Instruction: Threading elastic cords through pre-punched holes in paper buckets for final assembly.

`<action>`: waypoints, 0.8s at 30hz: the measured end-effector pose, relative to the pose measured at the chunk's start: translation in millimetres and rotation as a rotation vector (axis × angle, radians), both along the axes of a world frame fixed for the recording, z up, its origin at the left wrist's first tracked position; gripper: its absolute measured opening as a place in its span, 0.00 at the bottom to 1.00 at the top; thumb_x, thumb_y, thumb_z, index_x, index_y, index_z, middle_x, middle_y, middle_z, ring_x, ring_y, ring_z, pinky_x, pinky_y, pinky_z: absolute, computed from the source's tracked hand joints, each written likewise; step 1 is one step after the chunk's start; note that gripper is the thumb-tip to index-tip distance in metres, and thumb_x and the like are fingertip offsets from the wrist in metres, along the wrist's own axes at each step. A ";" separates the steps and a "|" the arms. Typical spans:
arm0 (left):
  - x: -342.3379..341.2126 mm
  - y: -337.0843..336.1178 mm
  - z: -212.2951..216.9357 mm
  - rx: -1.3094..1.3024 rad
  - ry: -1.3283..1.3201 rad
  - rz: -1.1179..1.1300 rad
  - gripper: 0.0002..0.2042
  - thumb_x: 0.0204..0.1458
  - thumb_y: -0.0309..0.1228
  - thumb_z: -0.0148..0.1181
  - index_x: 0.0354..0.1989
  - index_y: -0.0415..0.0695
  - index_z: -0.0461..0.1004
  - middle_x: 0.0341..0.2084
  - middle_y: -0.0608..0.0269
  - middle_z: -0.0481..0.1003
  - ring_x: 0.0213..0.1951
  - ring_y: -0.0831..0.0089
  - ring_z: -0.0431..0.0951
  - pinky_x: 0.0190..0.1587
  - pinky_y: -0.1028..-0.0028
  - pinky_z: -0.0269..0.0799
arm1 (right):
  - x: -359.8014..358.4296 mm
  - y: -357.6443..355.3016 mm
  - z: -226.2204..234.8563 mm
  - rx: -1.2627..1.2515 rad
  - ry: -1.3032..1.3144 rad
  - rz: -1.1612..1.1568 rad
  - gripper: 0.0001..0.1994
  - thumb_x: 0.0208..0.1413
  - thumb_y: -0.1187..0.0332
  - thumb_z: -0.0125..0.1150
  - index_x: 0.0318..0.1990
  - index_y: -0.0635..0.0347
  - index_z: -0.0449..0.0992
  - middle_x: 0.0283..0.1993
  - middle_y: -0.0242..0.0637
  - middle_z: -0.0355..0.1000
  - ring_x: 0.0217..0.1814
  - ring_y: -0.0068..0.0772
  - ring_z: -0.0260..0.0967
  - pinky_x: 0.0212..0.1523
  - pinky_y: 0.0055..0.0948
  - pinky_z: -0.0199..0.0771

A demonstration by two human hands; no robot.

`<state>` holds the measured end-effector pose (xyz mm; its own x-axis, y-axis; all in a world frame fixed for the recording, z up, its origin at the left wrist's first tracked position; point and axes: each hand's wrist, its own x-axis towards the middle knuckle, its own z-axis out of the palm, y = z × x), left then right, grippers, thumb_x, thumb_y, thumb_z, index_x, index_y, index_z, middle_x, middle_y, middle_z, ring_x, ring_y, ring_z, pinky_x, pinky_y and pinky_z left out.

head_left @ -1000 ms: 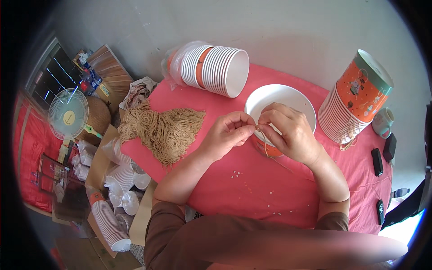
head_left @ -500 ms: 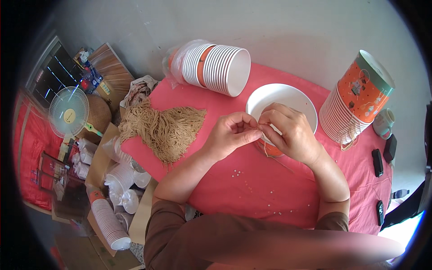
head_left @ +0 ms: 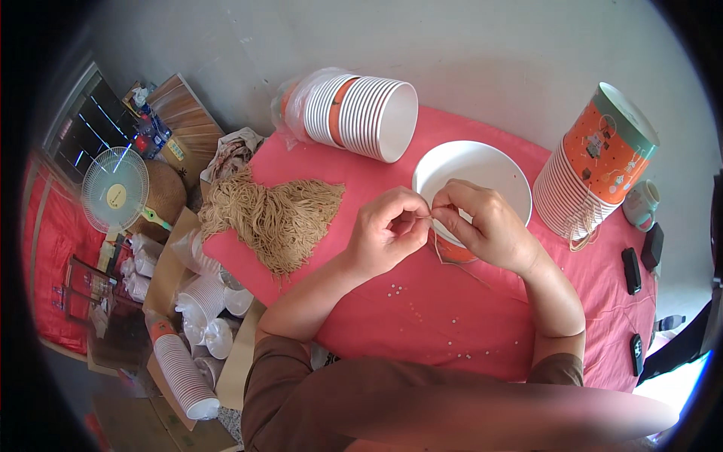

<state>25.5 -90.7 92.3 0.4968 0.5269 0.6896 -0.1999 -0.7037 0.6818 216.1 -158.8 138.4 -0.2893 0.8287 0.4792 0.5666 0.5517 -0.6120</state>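
Observation:
Both hands meet over the near rim of a white-lined paper bucket (head_left: 471,162) with an orange outside. My left hand (head_left: 388,232) is closed in a pinch on a thin tan cord (head_left: 449,262), whose loose end hangs down past the bucket. Close against it, my right hand (head_left: 488,226) pinches the same cord between thumb and forefinger. The cord's part between the fingertips is mostly hidden. To the left lies a bundle of tan cords (head_left: 275,218) on the pink cloth.
A nested stack of buckets (head_left: 361,113) lies on its side at the back. Another stack (head_left: 595,162), upside down with cord loops on it, stands right, near a mug (head_left: 642,203). Small white discs (head_left: 397,289) dot the pink tablecloth (head_left: 392,331). Boxes of cups (head_left: 203,301) stand left.
The fingers of my left hand have shifted, opening a small gap between its thumb and forefinger loop. My right hand has turned slightly. The bucket stays in place.

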 end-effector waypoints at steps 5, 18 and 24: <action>-0.3 -1.0 0.6 0.119 -0.027 0.037 0.07 0.50 0.15 0.62 0.35 0.39 0.73 0.29 0.64 0.76 0.25 0.83 0.72 0.25 0.81 0.66 | 3.1 -1.0 4.2 -0.120 0.055 0.036 0.04 0.60 0.74 0.60 0.38 0.66 0.75 0.35 0.40 0.76 0.37 0.36 0.74 0.40 0.32 0.72; -4.7 -1.5 -8.9 -0.278 -0.016 -0.158 0.06 0.57 0.19 0.60 0.41 0.37 0.73 0.33 0.63 0.76 0.31 0.82 0.74 0.31 0.83 0.71 | 2.5 -3.3 9.8 -0.273 0.055 -0.064 0.08 0.59 0.69 0.65 0.34 0.65 0.76 0.28 0.35 0.73 0.32 0.24 0.69 0.35 0.27 0.69; -5.3 4.5 -4.2 -0.723 -0.071 -0.301 0.05 0.60 0.26 0.58 0.40 0.40 0.70 0.27 0.73 0.70 0.24 0.88 0.64 0.25 0.84 0.59 | -10.3 -2.8 -0.6 0.273 0.017 -0.025 0.13 0.51 0.71 0.69 0.38 0.62 0.70 0.31 0.42 0.74 0.32 0.47 0.75 0.36 0.40 0.73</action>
